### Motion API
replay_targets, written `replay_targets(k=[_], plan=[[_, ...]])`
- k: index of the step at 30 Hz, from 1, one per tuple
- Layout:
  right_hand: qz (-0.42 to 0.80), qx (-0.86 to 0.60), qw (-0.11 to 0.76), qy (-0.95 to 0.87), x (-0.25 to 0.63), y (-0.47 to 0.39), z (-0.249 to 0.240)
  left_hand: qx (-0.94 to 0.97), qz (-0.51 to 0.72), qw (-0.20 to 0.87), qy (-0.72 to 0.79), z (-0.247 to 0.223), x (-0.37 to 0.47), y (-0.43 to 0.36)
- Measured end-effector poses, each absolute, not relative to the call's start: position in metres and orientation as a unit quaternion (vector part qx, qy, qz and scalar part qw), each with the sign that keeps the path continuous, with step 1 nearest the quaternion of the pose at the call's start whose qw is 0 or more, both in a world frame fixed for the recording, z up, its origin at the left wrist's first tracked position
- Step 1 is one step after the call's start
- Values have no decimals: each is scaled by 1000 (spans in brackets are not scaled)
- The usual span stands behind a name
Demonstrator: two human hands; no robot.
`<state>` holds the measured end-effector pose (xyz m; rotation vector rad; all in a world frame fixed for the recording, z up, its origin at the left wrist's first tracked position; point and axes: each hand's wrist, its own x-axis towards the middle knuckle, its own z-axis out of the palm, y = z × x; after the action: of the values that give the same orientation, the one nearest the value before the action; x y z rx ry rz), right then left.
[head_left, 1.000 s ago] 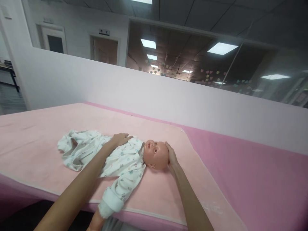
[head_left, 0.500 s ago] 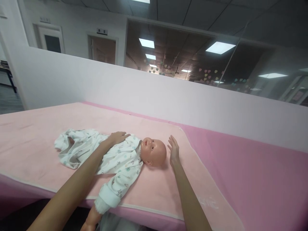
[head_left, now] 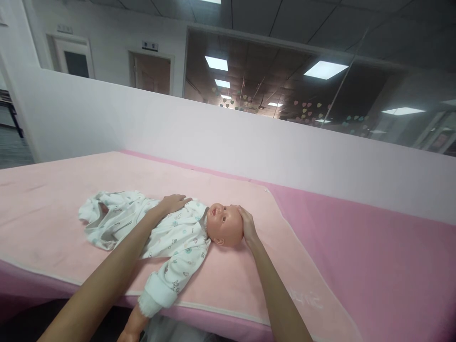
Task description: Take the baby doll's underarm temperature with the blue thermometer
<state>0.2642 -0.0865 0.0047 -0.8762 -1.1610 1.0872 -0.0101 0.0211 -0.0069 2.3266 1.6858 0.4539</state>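
A baby doll (head_left: 178,232) in a white patterned outfit lies on its back on a light pink mat (head_left: 228,280), its head to the right. My left hand (head_left: 174,204) rests flat on the doll's chest, fingers extended. Against the crown of the doll's bald head (head_left: 225,227) lies my right hand (head_left: 247,224), open, its fingers curving over the top. One doll arm (head_left: 133,323) hangs over the mat's near edge. The doll's other arm is not visible.
Beyond the mat runs a white low wall (head_left: 228,137) with a glass window (head_left: 278,80) above it. A darker pink surface (head_left: 384,242) extends to the right. Two doors (head_left: 153,75) stand in the background at the left.
My right hand has moved left from beside the doll's head and now touches its crown. My left hand stays on the chest. The doll looks shifted very slightly left.
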Motion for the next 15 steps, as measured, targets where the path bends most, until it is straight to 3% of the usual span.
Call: replay_targets(k=[10,15], plan=[[392,-432,680,-445,273,-75,-2,797,154,107,574,-7,-10,21],[401,-422,670,-460,272,-74,-4,799,143,101,575,-4,-8,18]])
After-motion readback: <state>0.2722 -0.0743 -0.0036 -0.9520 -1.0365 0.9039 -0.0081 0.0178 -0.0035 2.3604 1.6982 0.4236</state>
